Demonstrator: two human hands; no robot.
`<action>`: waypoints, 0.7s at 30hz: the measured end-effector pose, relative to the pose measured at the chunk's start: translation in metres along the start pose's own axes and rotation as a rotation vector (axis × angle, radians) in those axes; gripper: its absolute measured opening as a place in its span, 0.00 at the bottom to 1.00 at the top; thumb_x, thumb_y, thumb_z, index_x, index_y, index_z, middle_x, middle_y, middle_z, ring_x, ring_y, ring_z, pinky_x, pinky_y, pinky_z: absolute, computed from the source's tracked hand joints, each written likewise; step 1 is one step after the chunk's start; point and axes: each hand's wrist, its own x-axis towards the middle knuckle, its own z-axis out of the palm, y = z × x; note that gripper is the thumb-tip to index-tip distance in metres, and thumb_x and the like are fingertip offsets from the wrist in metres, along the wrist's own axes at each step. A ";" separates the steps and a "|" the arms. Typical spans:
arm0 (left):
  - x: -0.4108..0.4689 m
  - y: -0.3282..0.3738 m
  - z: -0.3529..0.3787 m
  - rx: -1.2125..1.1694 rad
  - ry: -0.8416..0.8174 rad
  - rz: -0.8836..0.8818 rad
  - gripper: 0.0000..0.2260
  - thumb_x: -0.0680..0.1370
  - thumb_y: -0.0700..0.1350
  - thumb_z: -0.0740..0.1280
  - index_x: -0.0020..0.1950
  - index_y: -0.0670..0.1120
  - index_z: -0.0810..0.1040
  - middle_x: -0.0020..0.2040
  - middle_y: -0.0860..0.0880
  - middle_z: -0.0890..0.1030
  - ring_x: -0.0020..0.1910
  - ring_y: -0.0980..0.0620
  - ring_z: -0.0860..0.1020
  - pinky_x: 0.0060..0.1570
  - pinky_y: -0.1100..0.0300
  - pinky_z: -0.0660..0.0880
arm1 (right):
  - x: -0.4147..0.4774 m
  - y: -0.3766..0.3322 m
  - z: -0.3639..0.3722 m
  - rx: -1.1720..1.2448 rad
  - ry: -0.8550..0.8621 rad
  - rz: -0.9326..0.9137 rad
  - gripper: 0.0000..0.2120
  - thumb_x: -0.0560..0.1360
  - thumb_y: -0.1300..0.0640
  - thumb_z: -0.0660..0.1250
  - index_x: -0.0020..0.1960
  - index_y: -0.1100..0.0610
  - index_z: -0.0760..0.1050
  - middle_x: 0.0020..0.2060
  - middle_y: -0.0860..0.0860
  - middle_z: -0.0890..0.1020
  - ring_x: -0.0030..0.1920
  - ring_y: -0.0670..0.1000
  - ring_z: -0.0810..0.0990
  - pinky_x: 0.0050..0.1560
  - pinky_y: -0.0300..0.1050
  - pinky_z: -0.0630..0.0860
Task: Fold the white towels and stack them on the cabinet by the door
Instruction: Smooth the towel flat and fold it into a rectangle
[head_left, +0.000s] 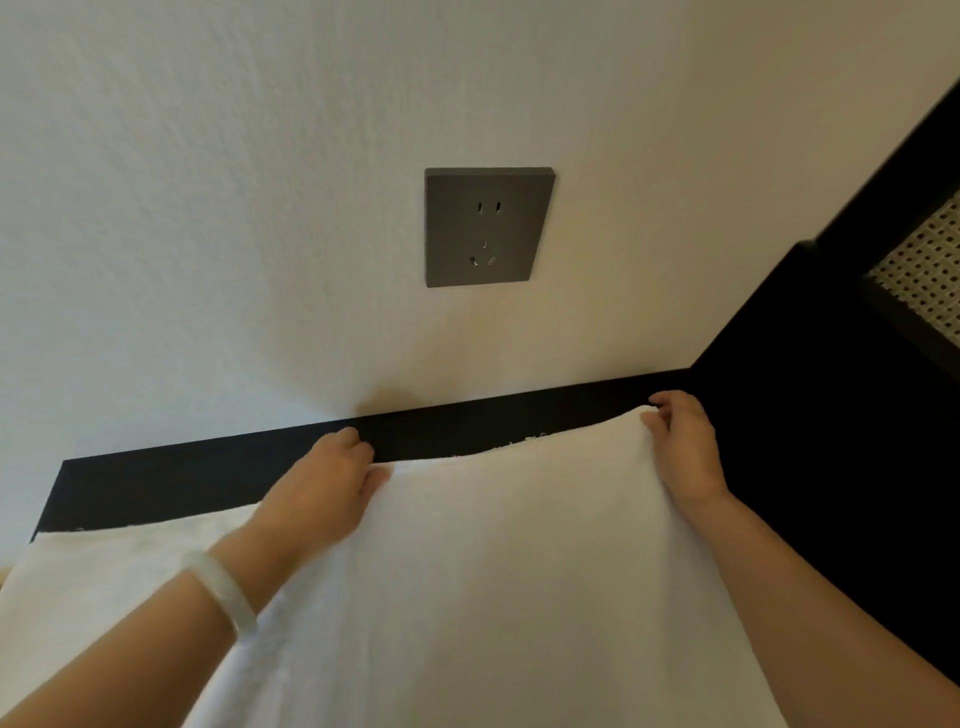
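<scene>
white towel (519, 571) over black cabinet (208, 478), left grip (322, 483) and right grip (685, 447) pinching its far corners

The one camera is riding on the person's head, looking forward and a little down, sitting close to the wall (208, 208) (wide-angle, so the edges are bowing). The socket (488, 227) is sitting centre-far, and the black cabinet top (156, 488) is running across near.

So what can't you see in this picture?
Head view:
Towel: near end cut off by the bottom edge.
Cabinet top: mostly covered by the towel.
White cloth at left: same towel or another, cannot tell.
Door: outside the frame.
</scene>
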 end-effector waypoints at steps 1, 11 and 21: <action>-0.007 0.005 0.006 0.059 0.102 -0.019 0.09 0.82 0.53 0.60 0.51 0.49 0.73 0.48 0.52 0.69 0.46 0.54 0.69 0.47 0.61 0.67 | 0.000 0.001 0.001 -0.044 -0.002 -0.022 0.13 0.81 0.59 0.63 0.65 0.60 0.73 0.54 0.55 0.76 0.55 0.55 0.76 0.59 0.48 0.72; -0.091 0.071 0.074 0.111 0.231 0.075 0.27 0.81 0.59 0.51 0.76 0.50 0.68 0.77 0.46 0.66 0.76 0.42 0.64 0.69 0.40 0.57 | -0.125 -0.045 0.013 -0.532 -0.271 -0.377 0.33 0.78 0.37 0.39 0.80 0.47 0.54 0.80 0.50 0.56 0.79 0.56 0.52 0.74 0.61 0.38; -0.109 0.052 0.061 0.049 0.169 0.032 0.27 0.84 0.60 0.44 0.80 0.51 0.56 0.80 0.48 0.54 0.79 0.46 0.53 0.73 0.46 0.45 | -0.109 -0.049 0.010 -0.587 -0.465 -0.270 0.29 0.81 0.37 0.39 0.79 0.40 0.36 0.79 0.42 0.37 0.79 0.49 0.34 0.76 0.64 0.34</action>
